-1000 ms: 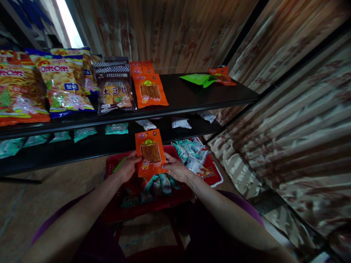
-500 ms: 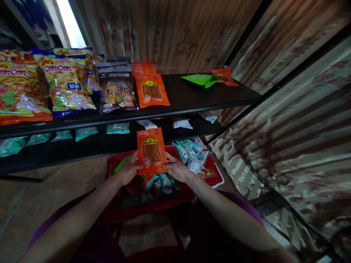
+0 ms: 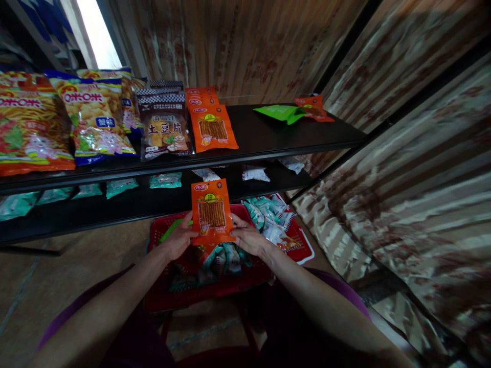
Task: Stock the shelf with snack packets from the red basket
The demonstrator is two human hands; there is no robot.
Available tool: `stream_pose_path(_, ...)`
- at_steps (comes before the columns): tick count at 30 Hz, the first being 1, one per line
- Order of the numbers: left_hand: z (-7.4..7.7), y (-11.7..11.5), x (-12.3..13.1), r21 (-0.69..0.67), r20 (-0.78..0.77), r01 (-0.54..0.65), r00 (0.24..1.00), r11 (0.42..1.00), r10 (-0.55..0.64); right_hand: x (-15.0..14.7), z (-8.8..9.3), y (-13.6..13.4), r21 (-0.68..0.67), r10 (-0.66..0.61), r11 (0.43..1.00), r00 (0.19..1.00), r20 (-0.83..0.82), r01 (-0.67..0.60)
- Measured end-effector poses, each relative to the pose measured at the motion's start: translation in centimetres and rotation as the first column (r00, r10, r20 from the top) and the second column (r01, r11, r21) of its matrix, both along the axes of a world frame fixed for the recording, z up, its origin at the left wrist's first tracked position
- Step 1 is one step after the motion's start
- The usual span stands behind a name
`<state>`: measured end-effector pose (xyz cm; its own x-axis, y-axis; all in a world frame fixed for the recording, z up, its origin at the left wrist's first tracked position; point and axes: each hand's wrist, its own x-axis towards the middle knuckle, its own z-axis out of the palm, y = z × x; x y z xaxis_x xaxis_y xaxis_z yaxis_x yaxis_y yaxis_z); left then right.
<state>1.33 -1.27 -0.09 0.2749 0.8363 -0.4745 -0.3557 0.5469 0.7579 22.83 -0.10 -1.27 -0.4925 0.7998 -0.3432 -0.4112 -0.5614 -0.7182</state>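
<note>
Between my two hands is an orange snack packet (image 3: 211,212), its printed front with a picture of brown sticks turned up toward me. My left hand (image 3: 181,238) pinches its left edge, and my right hand (image 3: 245,235) grips the lower right edge. The packet is held above a red basket (image 3: 153,286) with teal-and-white wrapped packs (image 3: 226,258) inside it. Part of a green packet (image 3: 171,230) shows behind my left hand. On the upper shelf, similar orange packets (image 3: 213,128) lean one in front of another.
A black shelf unit (image 3: 261,138) stretches across in front. Its upper level bears large snack bags (image 3: 92,117), brown potato-chip bags (image 3: 165,125) and a green packet (image 3: 282,112). Small teal packs (image 3: 164,180) lie on the lower level. A second red basket (image 3: 305,250) stands right; a pleated curtain (image 3: 414,153) hangs beside it.
Almost nothing differs. Both hands keep the orange packet in the same place above the basket, and the view has shifted very slightly.
</note>
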Motion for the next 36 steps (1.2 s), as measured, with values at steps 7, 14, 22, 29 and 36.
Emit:
stream_pose_path(7,-0.2,0.0,0.0,-0.006,0.026,-0.023,0.999,1.000,0.024,0.0,0.3,0.0,-0.027,-0.019,0.999,1.000,0.010,0.019)
stream_pose_path(14,-0.2,-0.7,0.1,-0.013,0.003,-0.030,1.000,0.999,0.030,0.1,0.2,-0.3,-0.046,-0.058,0.997,0.997,0.048,0.060)
stream_pose_path(22,-0.3,-1.0,-0.2,0.031,-0.081,-0.059,0.995,0.998,0.062,0.5,0.6,-0.4,-0.029,0.006,1.000,0.993,0.115,-0.003)
stream_pose_path(29,0.9,-1.4,0.5,0.165,-0.240,-0.047,0.967,0.985,0.086,1.2,1.1,-0.9,0.037,0.077,0.996,0.986,0.148,-0.084)
stream_pose_path(36,4.0,-1.9,1.8,0.364,-0.429,0.086,0.899,0.927,0.086,4.3,5.0,-1.4,0.163,0.203,0.958,0.961,0.186,-0.234)
